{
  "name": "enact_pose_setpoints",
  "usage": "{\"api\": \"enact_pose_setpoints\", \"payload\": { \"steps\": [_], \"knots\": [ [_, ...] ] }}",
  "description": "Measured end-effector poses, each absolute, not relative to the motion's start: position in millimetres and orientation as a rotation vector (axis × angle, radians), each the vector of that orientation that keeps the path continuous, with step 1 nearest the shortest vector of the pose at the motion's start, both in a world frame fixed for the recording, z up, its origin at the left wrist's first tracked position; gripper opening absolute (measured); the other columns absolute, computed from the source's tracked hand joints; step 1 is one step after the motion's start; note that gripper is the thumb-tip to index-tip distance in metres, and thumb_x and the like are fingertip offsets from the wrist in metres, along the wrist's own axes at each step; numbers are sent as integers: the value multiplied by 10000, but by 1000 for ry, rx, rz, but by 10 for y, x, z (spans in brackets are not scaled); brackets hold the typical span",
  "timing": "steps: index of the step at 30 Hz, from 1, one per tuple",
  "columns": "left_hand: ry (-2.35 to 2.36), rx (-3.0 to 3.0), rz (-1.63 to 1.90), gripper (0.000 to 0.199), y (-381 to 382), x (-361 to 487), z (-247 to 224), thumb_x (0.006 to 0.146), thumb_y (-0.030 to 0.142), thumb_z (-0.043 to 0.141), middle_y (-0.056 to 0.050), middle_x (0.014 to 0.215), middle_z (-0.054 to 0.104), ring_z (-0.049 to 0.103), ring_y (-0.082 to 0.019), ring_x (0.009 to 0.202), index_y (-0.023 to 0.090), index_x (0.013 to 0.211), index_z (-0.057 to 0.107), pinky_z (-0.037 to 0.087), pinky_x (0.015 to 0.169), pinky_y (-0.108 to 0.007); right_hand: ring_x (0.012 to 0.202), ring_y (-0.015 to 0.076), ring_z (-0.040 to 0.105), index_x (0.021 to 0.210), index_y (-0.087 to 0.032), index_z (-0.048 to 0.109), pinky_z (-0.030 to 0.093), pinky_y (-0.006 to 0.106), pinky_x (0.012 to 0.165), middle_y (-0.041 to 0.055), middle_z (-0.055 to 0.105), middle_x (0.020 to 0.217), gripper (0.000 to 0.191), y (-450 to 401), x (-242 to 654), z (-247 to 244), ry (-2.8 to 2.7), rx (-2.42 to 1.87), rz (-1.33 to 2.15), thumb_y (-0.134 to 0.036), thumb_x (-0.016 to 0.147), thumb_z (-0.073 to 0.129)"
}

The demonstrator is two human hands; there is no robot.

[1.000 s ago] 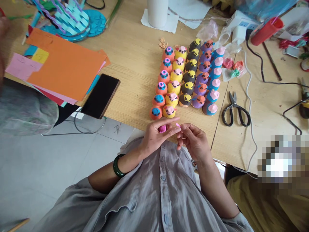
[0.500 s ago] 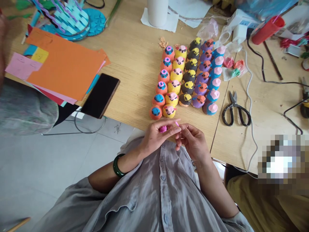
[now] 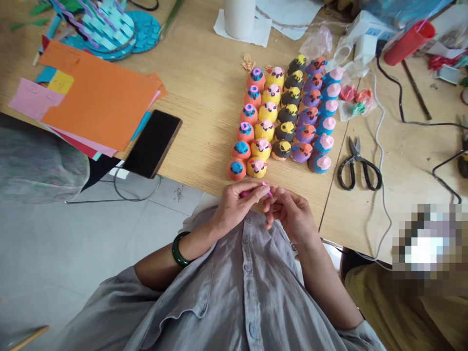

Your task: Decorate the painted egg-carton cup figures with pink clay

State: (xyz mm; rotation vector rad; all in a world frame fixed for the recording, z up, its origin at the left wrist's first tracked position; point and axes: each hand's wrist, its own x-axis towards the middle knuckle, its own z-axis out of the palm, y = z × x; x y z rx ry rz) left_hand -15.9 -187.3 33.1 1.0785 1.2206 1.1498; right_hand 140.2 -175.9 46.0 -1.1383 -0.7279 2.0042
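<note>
My left hand (image 3: 239,202) is closed around a lump of magenta modelling clay (image 3: 245,194). A thin pink clay strip (image 3: 268,190) shows between its thumb and forefinger. Close against it, my right hand (image 3: 292,212) pinches thumb and forefinger at the strip's other end; its remaining fingers are curled. Just beyond my hands stand rows of small clay figures on the table. The orange figures (image 3: 236,168) have blue tops, several with pink rings, the nearest two without. Beside them are yellow figures (image 3: 257,166), black figures (image 3: 281,149), purple figures (image 3: 302,152) and blue figures (image 3: 321,163).
Black-handled scissors (image 3: 356,165) lie open to the right, beside a white cable (image 3: 382,117). A phone (image 3: 151,144) and coloured paper sheets (image 3: 98,97) lie left. At the back stand a white cylinder (image 3: 239,19) and a power strip (image 3: 369,31). People sit on both sides.
The pink strip has dipped and now lies lower between my fingertips. My left thumb has shifted over it. Both hands stay at the table's edge; the figures have not moved.
</note>
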Motion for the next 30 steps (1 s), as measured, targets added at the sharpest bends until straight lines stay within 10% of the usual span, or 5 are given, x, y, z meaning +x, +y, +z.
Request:
{"api": "enact_pose_setpoints", "payload": {
  "steps": [21,30],
  "knots": [
    [1234,982,1113,314,-1869,-155,323,878,496,716,0,651,612,489,-87,590,207,918,830,420,517,-222,452,122,637,874,-179,702,579,254,413,-3,711,683,349,-1790,1423,407,-789,-1167,1969,-523,840,744],
    [1119,1032,1108,310,-1883,-168,316,860,430,753,-74,989,777,714,-191,958,215,1078,798,591,856,-327,389,89,571,691,-181,659,531,221,361,-24,669,612,373,-1765,1366,439,-746,-1204,1887,-514,776,803]
  ]
}}
